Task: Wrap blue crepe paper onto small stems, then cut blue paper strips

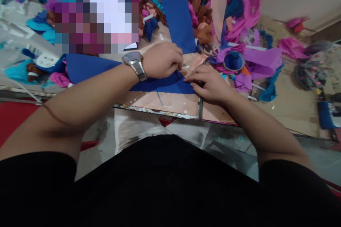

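Note:
A long strip of dark blue paper (93,67), which looks like crepe paper, lies along the table's front edge beneath my left forearm. My left hand (163,60), with a metal watch on the wrist, has its fingers curled down in a pinch at the strip's upper edge, near a small raised fold. At the right end of the strip, my right hand (210,81) holds the paper's corner between thumb and fingers. The exact grip of the left fingertips is partly hidden. Another blue strip (178,10) runs away from me behind my hands.
Crumpled pink, purple, brown and teal paper (199,7) is heaped at the back. A roll of tape (233,60) stands right of my right hand. Farther right are a dark mesh bundle (310,71) and a blue-and-white container (329,113). A pixelated patch covers the back left.

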### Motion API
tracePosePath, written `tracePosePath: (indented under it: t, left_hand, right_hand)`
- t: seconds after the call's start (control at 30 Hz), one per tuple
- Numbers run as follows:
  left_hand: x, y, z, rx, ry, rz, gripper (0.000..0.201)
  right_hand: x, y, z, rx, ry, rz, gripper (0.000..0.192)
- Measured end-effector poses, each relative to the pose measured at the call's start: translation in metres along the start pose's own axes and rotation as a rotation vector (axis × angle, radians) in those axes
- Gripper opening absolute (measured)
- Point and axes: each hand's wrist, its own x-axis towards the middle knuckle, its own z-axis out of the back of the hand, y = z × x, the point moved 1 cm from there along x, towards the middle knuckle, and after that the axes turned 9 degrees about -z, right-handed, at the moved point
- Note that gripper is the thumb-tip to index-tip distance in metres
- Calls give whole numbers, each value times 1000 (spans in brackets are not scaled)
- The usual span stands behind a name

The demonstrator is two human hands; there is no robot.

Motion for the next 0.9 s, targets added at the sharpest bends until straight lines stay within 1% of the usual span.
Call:
tracePosePath:
  t: [0.17, 0.37, 0.57, 0.73, 0.9]
  left_hand:
    - [0, -3, -4, 16, -23, -17, 25]
    - [1, -3, -11, -29, -17, 8, 32]
    - [1, 1, -10, -42, 2, 9, 33]
    - [0, 3, -13, -63, -27, 0, 32]
    - [-1, 4, -13, -68, -13, 1, 32]
  right_hand:
    - [0, -1, 0, -10, -4, 2, 28]
    - [0, -1, 0, -19, 9, -3, 28]
    - [0, -2, -1, -24, -4, -9, 35]
    - [0, -2, -2, -40, -7, 9, 30]
    - [-1, -2, 2, -16, -1, 10, 28]
